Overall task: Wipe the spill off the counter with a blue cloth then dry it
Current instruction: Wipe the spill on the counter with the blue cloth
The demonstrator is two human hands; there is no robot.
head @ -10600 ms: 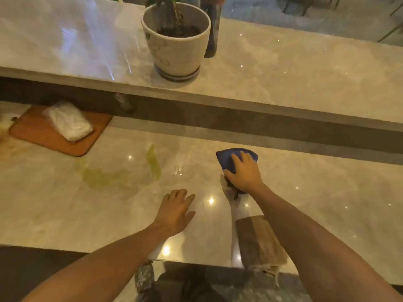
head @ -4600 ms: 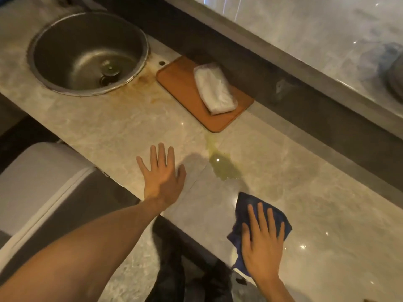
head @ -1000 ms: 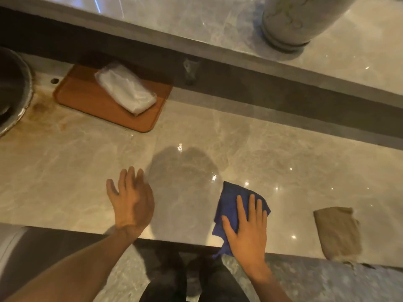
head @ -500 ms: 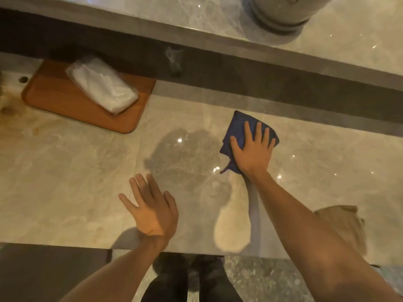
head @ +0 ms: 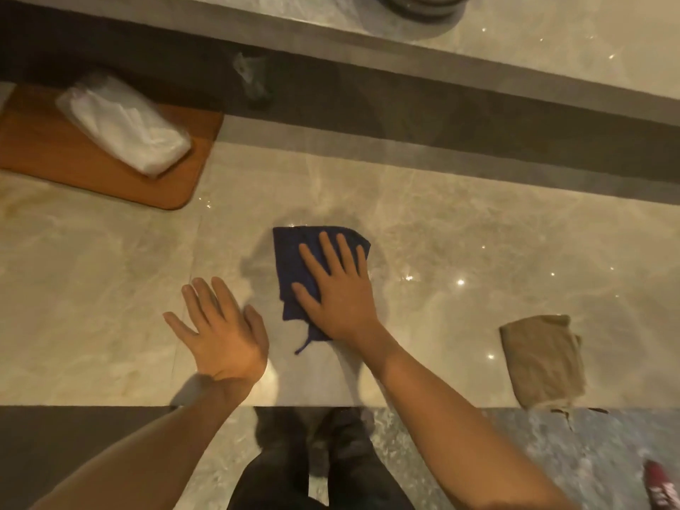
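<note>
The right hand (head: 336, 292), fingers spread flat, has dragged the blue cloth (head: 294, 266) back from the counter's (head: 92, 288) far edge to its middle. The left hand (head: 220, 333) rests open-fingered beside it, near the front edge.

A dark blue cloth (head: 294, 266) is spread flat on the pale, glossy marble surface (head: 441, 233), roughly at its middle from left to right and somewhat toward the near edge. It is folded into a rough rectangle, with a thin strand trailing from its near corner. Its right half is covered by the right hand (head: 336, 292), laid palm down with the fingers (head: 325, 248) spread and pointing far. No coloured spill can be made out on the surface around the cloth, only a faint darker sheen.
</note>
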